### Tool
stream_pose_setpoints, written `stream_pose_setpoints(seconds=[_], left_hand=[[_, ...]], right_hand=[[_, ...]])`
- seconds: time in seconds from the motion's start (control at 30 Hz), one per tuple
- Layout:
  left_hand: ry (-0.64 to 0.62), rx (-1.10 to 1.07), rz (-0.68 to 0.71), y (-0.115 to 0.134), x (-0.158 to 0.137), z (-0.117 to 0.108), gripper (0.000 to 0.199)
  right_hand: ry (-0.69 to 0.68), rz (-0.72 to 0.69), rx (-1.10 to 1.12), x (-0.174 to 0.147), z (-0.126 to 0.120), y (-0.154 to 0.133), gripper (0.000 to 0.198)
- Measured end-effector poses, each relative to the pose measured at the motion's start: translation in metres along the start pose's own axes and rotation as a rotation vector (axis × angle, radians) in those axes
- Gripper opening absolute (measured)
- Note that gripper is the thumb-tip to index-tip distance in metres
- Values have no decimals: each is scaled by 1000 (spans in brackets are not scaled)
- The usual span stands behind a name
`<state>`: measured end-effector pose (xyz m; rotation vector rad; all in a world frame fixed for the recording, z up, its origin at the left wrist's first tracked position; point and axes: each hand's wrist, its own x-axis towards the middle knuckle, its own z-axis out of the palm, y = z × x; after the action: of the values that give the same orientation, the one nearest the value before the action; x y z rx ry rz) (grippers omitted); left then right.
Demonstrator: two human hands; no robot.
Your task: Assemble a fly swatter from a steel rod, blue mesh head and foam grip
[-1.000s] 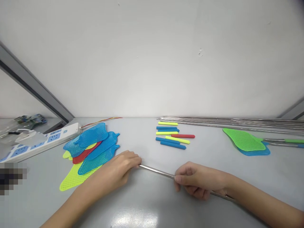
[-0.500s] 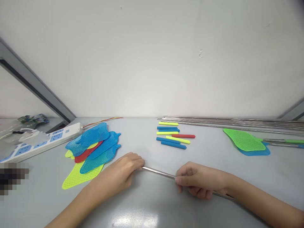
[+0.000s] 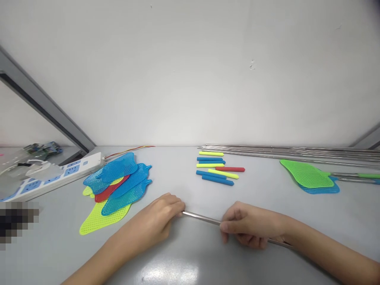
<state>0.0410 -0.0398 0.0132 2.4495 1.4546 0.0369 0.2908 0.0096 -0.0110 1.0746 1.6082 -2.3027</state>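
Observation:
A thin metal rod [image 3: 202,217] runs slantwise between my hands, low over the grey table [image 3: 184,245]. My left hand [image 3: 166,211] is closed around its left end; whatever lies under those fingers is hidden. Farther along, my right hand [image 3: 247,225] pinches the rod between thumb and fingers, and the rod carries on beneath the right wrist. Left of my left hand lies a pile of mesh fly swatter heads, with a blue head [image 3: 127,198] over a yellow head [image 3: 103,217] and a red head [image 3: 111,190] among them.
Several coloured handle tubes, including a red tube [image 3: 230,169], lie beyond my hands. Long metal rods [image 3: 285,152] rest along the wall. At right are fly swatters with a green head [image 3: 308,174] on top. A power strip [image 3: 63,174] stands at left.
My left hand has shifted slightly right along the rod, so less of it shows between the hands. My right hand keeps its hold, nearly still.

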Motion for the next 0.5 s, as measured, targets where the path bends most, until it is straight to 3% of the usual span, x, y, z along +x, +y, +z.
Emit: stream_pose_setpoints(seconds=[0.3, 0.5], left_hand=[[37, -15, 20, 3, 2, 3, 31], [22, -96, 3, -2, -1, -10, 22]], right_hand=[[2, 8, 15, 0, 1, -2, 32], [-15, -2, 79, 1, 2, -3, 35]])
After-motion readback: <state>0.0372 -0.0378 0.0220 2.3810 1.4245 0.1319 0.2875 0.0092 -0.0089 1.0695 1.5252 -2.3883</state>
